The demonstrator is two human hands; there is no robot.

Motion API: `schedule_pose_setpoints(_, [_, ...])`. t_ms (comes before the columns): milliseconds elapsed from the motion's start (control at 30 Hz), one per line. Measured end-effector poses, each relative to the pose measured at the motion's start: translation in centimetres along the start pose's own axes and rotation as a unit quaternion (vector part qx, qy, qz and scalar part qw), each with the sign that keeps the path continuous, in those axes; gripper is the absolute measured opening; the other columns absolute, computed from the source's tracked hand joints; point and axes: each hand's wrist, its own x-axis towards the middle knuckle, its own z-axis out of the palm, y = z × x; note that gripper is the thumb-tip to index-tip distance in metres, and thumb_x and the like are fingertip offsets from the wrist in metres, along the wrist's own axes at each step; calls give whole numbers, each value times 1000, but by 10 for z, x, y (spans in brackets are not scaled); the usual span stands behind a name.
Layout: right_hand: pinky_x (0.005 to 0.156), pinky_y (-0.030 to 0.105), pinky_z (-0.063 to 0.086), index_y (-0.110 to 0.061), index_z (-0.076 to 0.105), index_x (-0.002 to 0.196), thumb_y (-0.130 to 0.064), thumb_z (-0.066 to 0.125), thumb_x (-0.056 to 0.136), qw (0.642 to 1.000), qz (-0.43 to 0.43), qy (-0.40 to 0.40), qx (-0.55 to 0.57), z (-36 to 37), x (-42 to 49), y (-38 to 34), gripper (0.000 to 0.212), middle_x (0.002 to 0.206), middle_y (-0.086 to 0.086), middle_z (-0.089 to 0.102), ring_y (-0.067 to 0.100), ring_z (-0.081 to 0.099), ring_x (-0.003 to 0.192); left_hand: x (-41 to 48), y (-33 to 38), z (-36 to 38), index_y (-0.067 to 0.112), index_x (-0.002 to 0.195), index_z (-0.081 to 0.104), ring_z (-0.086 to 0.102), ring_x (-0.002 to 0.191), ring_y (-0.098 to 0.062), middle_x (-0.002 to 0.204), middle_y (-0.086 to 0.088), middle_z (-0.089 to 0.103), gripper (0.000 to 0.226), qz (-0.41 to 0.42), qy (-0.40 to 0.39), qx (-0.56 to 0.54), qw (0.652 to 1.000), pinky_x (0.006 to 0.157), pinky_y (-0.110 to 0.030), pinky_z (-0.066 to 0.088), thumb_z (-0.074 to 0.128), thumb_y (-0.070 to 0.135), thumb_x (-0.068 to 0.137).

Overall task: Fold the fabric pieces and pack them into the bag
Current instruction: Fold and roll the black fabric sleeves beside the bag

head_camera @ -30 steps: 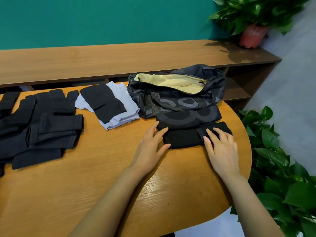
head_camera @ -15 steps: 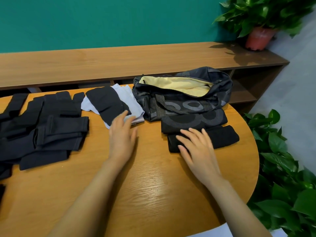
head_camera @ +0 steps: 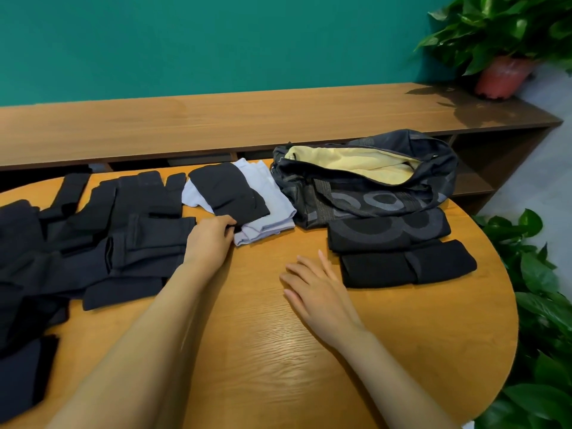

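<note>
Black folded piece (head_camera: 229, 193): lies skewed on top of the lavender folded piece (head_camera: 269, 219), at the back of the desk (head_camera: 278, 351), just left of the bag (head_camera: 371, 187). Judged light, soft and limp, with no stiffness; the folds are likely to fall open if it is lifted by one corner.

Left grip (head_camera: 210, 239): fingers are curled on the near-left corner of the black piece and the edge is pinched. Whether the lavender layer under it is also caught cannot be told.

Right grip (head_camera: 315, 286): flat on the bare desk, fingers straight, nothing held, just short of the black folded bundle (head_camera: 405, 263).

Advised hold: along a folded edge with both grips, or a flat palm slid underneath, so the layers are kept together. Cloth on cloth may slip, so the lavender piece could be dragged along.

The bag mouth is open and the yellow lining shows. A soft, sagging rim is expected, so it may need to be held open. A dark patterned piece (head_camera: 387, 230) lies against the bag front.

More dark pieces (head_camera: 108, 236) are piled at the left. Behind the desk are a low shelf unit (head_camera: 216, 119) and a potted plant (head_camera: 501, 72).
</note>
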Motion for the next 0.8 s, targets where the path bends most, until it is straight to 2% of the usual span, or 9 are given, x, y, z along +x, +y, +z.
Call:
schedule_pose_setpoints(133, [121, 42, 13, -24, 63, 125, -36, 35, 100, 1000, 3, 27, 7, 4, -2, 1, 39, 129, -7, 61, 13, 45, 132, -4, 4, -20, 13, 115, 62, 55, 66, -20, 77, -4, 63, 21, -13, 41, -32, 999, 52, -30, 34, 48, 17, 100])
schedule_pose_setpoints(200, [121, 41, 14, -22, 60, 129, -34, 37, 100, 999, 8, 49, 11, 3, -3, 1, 39, 130, -6, 60, 12, 46, 131, -19, 10, -36, 14, 111, 61, 53, 64, -18, 74, -1, 60, 19, -5, 68, -44, 997, 52, -31, 33, 46, 18, 100])
schedule_pose_setpoints(300, [121, 39, 15, -18, 49, 139, -32, 45, 100, 996, 6, 92, 12, 2, -5, -2, 42, 138, -2, 54, 14, 44, 133, -57, 14, -53, 17, 110, 61, 57, 76, -16, 90, 1, 64, 17, 32, 68, -61, 995, 61, -33, 42, 48, 19, 99])
schedule_pose_setpoints(433, [119, 38, 19, -16, 26, 152, -33, 67, 90, 994, 10, 94, 52, -1, -12, -20, 76, 153, 1, 38, 14, 31, 143, -120, -1, -52, 24, 109, 60, 63, 96, -15, 110, 5, 68, 15, 81, 11, -66, 994, 75, -37, 53, 50, 25, 97])
schedule_pose_setpoints(500, [119, 39, 22, -18, 23, 154, -31, 72, 86, 995, -19, 74, 59, -1, -16, -34, 84, 156, 0, 33, 12, 26, 145, -149, -12, -46, 31, 108, 56, 63, 100, -12, 115, 8, 67, 17, 100, -25, -89, 991, 82, -36, 53, 44, 35, 97])
schedule_pose_setpoints(567, [119, 39, 22, -20, 31, 152, -24, 75, 84, 996, -51, 51, 48, 1, -20, -44, 81, 156, -2, 35, 13, 27, 145, -171, -21, -41, 34, 108, 55, 61, 102, -7, 115, 11, 66, 24, 103, -46, -113, 987, 86, -34, 53, 36, 43, 96])
schedule_pose_setpoints(667, [120, 38, 20, -22, 56, 136, -15, 77, 81, 995, -79, 40, 51, 6, -28, -54, 60, 142, -5, 53, 13, 43, 137, -194, -28, -39, 33, 109, 58, 59, 106, -2, 115, 15, 64, 29, 98, -50, -128, 986, 90, -33, 52, 35, 46, 96])
schedule_pose_setpoints(733, [117, 38, 21, -21, 65, 126, -14, 77, 81, 993, -84, 46, 70, 9, -34, -58, 47, 132, -6, 62, 12, 53, 127, -204, -28, -42, 34, 114, 60, 54, 110, 4, 116, 21, 60, 39, 95, -56, -125, 986, 95, -22, 46, 37, 58, 93])
schedule_pose_setpoints(800, [116, 37, 24, -20, 67, 123, -14, 75, 83, 992, -79, 55, 87, 10, -40, -61, 41, 128, -6, 65, 9, 56, 123, -212, -29, -45, 39, 123, 56, 44, 115, 11, 119, 30, 51, 58, 91, -75, -132, 984, 97, -7, 33, 35, 77, 85])
